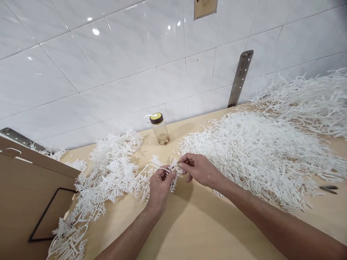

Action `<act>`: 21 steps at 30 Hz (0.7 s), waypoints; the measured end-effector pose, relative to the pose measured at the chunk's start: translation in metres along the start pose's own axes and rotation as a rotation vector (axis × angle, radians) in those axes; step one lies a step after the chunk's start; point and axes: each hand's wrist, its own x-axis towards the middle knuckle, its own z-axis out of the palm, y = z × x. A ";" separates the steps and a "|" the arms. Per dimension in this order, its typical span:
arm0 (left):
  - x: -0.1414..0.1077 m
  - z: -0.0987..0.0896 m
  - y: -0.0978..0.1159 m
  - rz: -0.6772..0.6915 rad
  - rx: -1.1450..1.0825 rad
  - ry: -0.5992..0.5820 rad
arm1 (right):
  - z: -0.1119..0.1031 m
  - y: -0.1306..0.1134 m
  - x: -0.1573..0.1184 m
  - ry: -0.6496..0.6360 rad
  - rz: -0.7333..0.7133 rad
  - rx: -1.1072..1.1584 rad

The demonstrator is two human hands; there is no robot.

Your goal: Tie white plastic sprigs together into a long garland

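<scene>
White plastic sprig (173,169) sits pinched between my two hands, in front of the small bottle (160,128) and nearer to me than it. My workbench (195,224) is a pale wooden top that runs up against a wall of glossy white tiles (108,65). The bottle, clear with a dark cap and a yellow top, stands upright close to that wall, with a little amber liquid at its bottom. Left of the bottle lies a heap of feathery white fronds (108,173), trailing down toward me along the edge of a brown cardboard box (24,195). Right of the bottle spreads a much larger pile of thin white strands (260,151), reaching off to the far right. Beyond that pile, well to the right of the bottle, a metal bracket (240,77) is fixed slanting on the tiles. Far right of the bottle, past the big pile, a dark tool (328,189) rests on the wood; I cannot tell what it is.

My left hand (160,187) is nearly closed, thumb and fingertips gripping the sprig from below, its stem curving off toward the fronds. My right hand (197,169) is narrowed too, thumb and forefinger pressed on the same sprig, the other fingers curled under. Both hands almost touch each other.
</scene>
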 end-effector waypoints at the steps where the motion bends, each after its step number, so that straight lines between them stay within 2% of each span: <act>1: 0.001 0.000 0.001 -0.022 -0.004 -0.004 | 0.001 0.000 0.000 0.019 -0.001 -0.006; 6: 0.005 0.001 0.006 -0.208 -0.162 -0.049 | 0.005 0.000 0.003 0.037 0.013 0.085; 12: 0.012 0.000 0.002 -0.358 -0.184 -0.127 | 0.009 0.001 0.002 0.046 0.005 0.085; 16: 0.014 -0.002 0.005 -0.371 -0.163 -0.182 | 0.008 0.004 0.000 0.078 0.067 0.011; 21: 0.019 -0.004 0.006 -0.262 -0.131 -0.261 | 0.005 0.006 -0.006 0.119 0.112 0.001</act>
